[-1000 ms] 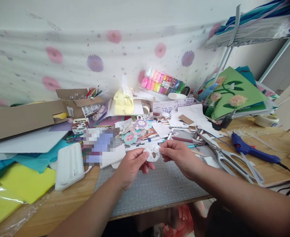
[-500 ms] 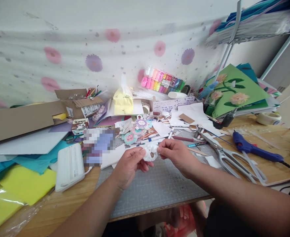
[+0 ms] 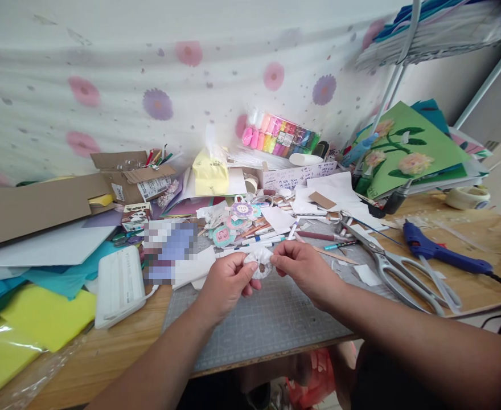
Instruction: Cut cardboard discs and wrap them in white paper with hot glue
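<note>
Between my hands is a small white ruffled ring (image 3: 259, 263), thin and crinkled like paper or fabric, with a hole in its middle. My left hand (image 3: 230, 282) pinches its left side, the thumb lying over the front. My right hand (image 3: 298, 263) pinches the right edge between thumb and fingertips. Both hands hover above the grey cutting mat (image 3: 267, 324). Just beyond them lie paper scraps, pens and small crocheted-looking badges, a purple one (image 3: 242, 210) and a teal one (image 3: 222, 234).
To the right lie big scissors (image 3: 398, 276) and a blue glue gun (image 3: 444, 252) with its cord. A white power bank (image 3: 120, 287) and yellow sheets (image 3: 48, 316) sit at left. Behind are a cardboard box (image 3: 137, 179), a yellow tissue pack (image 3: 211, 173) and coloured clay packs (image 3: 281, 135).
My left thumb has shifted further over the ring, toward its hole. The ring now looks rounder and faces me more. The camera view has moved slightly.
</note>
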Demonstrator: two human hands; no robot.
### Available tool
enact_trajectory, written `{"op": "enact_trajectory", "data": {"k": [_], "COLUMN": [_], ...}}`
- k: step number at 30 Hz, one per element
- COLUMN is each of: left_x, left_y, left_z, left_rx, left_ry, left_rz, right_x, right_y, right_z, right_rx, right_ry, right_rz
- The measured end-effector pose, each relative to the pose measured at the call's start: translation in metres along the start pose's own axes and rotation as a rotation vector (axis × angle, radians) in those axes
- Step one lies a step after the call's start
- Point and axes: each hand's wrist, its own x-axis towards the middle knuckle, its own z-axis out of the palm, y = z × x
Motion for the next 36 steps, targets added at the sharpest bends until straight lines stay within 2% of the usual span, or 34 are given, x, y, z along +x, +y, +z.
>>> {"op": "enact_trajectory", "data": {"k": [3, 12, 18, 23, 26, 29, 32, 34, 35, 36], "left_x": [0.0, 0.002, 0.001, 0.0, 0.002, 0.0, -0.008, -0.016, -0.019, -0.021], "left_y": [0.0, -0.001, 0.001, 0.001, 0.0, 0.002, 0.008, 0.009, 0.008, 0.007], "left_z": [0.001, -0.005, -0.004, 0.0, -0.002, -0.018, -0.052, -0.079, -0.091, -0.101], "left_rx": [0.018, -0.085, -0.011, 0.059, 0.064, 0.099, 0.263, 0.473, 0.633, 0.788], "left_ry": [0.021, -0.046, -0.051, -0.1, -0.105, 0.04, 0.336, 0.541, 0.562, 0.524], "left_rz": [0.014, 0.049, 0.021, -0.014, 0.024, 0.126, 0.198, 0.192, 0.16, 0.144], "right_x": [0.0, -0.004, -0.007, -0.006, 0.0, 0.016, 0.039, 0.052, 0.058, 0.062], "right_y": [0.001, -0.005, -0.009, -0.006, -0.007, -0.01, -0.007, 0.0, 0.004, 0.008], "right_z": [0.001, -0.002, -0.011, -0.013, -0.018, -0.04, -0.079, -0.103, -0.112, -0.118], "right_rx": [0.004, 0.118, 0.181, 0.106, 0.073, 0.032, -0.022, -0.071, -0.099, -0.13], "right_ry": [0.007, 0.019, -0.07, -0.109, -0.132, -0.074, 0.149, 0.284, 0.323, 0.346], "right_rz": [0.002, 0.041, 0.102, 0.097, 0.106, 0.105, 0.083, 0.095, 0.107, 0.12]}}
